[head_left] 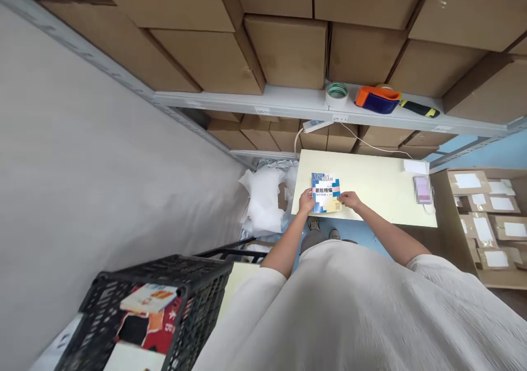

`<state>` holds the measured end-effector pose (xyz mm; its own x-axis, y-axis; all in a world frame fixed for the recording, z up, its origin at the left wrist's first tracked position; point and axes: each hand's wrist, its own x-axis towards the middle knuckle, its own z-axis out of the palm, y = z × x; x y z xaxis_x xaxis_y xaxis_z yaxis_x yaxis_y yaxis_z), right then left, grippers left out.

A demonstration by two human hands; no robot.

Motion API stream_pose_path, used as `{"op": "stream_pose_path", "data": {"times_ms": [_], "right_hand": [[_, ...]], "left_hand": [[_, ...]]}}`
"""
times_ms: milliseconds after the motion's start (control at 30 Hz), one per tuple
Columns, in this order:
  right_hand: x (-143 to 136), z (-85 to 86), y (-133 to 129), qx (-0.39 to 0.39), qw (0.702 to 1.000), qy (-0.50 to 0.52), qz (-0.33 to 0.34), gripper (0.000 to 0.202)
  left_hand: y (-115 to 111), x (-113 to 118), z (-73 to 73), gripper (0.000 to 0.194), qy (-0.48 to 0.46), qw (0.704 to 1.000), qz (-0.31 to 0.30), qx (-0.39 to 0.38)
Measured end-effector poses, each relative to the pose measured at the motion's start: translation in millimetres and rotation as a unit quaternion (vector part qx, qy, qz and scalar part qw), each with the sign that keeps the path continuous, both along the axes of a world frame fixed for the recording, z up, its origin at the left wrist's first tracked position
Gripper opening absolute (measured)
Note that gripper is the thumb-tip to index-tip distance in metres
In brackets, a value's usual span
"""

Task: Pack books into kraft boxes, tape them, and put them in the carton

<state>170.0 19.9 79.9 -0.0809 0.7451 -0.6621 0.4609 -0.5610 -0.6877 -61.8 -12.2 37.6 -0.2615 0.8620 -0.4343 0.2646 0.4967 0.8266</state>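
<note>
A paperback book [325, 194] with a white, blue and yellow cover printed in Chinese characters is at the left part of the pale yellow table [374, 190]. My left hand [306, 201] grips its left edge, the thumb on the cover side. At the book's lower right edge, my right hand [349, 200] pinches the cover or pages between thumb and fingers. The cover faces up toward me. Whether the book rests on the table or is held just above it, I cannot tell.
Tape [336, 94], an orange-and-blue tape dispenser [377, 99] and a black-yellow cutter [420, 108] lie on the shelf. A power strip [317, 125] hangs below. White packing bags [265, 198] lie left; a black crate [197, 299] holds books. A carton [447, 206] of boxes stands right.
</note>
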Motion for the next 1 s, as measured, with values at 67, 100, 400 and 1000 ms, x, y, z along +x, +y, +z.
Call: {"op": "stream_pose_path", "data": {"times_ms": [67,100,400,1000], "right_hand": [[-5.9,-11.6,2.1,-0.010,1.000,-0.015,-0.024,0.034],[-9.7,-17.4,4.2,-0.014,0.999,-0.026,-0.033,0.035],[-35.1,-56.7,37.5,-0.001,0.990,-0.083,-0.111,0.024],[-52.2,-67.9,40.1,0.020,0.984,-0.062,-0.168,0.053]], "left_hand": [[12.5,-2.9,-9.0,0.049,0.013,0.999,-0.011,-0.034],[19.0,-5.4,-12.9,0.050,0.019,0.999,-0.017,-0.045],[66.7,-33.1,-35.8,0.051,0.026,0.997,-0.066,0.007],[55.5,-35.6,-41.8,0.067,0.066,0.973,-0.219,-0.033]]}}
